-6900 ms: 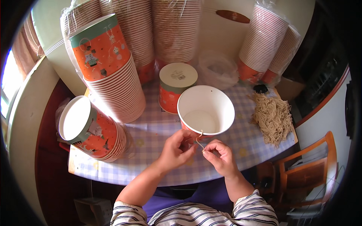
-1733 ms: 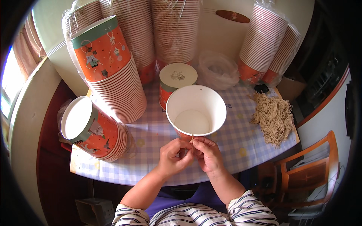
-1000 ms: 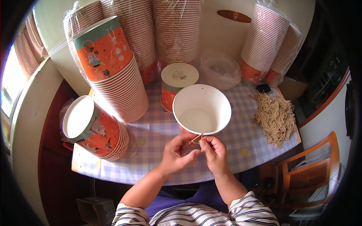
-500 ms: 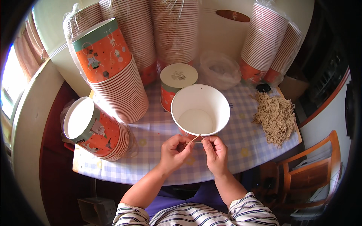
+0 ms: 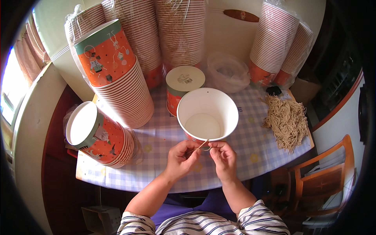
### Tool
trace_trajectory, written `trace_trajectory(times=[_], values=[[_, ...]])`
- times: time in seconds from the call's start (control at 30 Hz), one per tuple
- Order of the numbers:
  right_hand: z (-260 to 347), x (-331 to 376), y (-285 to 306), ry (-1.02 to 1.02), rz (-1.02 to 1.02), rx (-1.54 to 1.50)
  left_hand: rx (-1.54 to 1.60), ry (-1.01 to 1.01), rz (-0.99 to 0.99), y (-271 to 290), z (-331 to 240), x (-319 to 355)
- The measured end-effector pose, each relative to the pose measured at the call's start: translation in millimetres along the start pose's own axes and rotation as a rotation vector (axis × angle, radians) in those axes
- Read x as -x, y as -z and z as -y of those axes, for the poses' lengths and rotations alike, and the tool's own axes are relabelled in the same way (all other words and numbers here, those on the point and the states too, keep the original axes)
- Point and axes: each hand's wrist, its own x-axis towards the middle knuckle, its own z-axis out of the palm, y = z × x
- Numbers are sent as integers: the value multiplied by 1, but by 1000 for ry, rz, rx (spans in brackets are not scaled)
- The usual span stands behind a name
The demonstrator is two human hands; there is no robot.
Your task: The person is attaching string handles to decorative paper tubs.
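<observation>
An open white-lined paper bucket stands in front of me, its mouth tilted toward me. A small dark hole shows in its far wall. At its near rim a thin tan cord comes up over or through the edge; which one I cannot tell. My left hand pinches the cord between thumb and forefinger, just left of the rim's near point. Close by on the right, my right hand has thumb and fingertips closed at the cord's looped end. The bucket's outer front is mostly hidden behind both hands.
Nested orange buckets stand at left, beside a shorter leaning stack. A lidded bucket is just behind. Bagged stacks line the back. A heap of tan cords lies right on the checked tablecloth. A wooden chair stands right.
The cord between my hands has gone from fairly straight to a small curved loop. My right fingertips have shifted slightly. The bucket stays in place.
</observation>
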Motion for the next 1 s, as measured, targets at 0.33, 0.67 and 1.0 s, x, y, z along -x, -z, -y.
trace_trajectory(times=[0.33, 0.67, 1.0], values=[[-5, 1, 4, -32, 38, 130, -49, -12, 76, 4, 0, 0], [-6, 0, 4, -15, 23, 157, -25, 57, 48, 5, 0, 0], [-6, -2, 0, 77, -31, 267, -88, 107, 31, 5, -1, 0]])
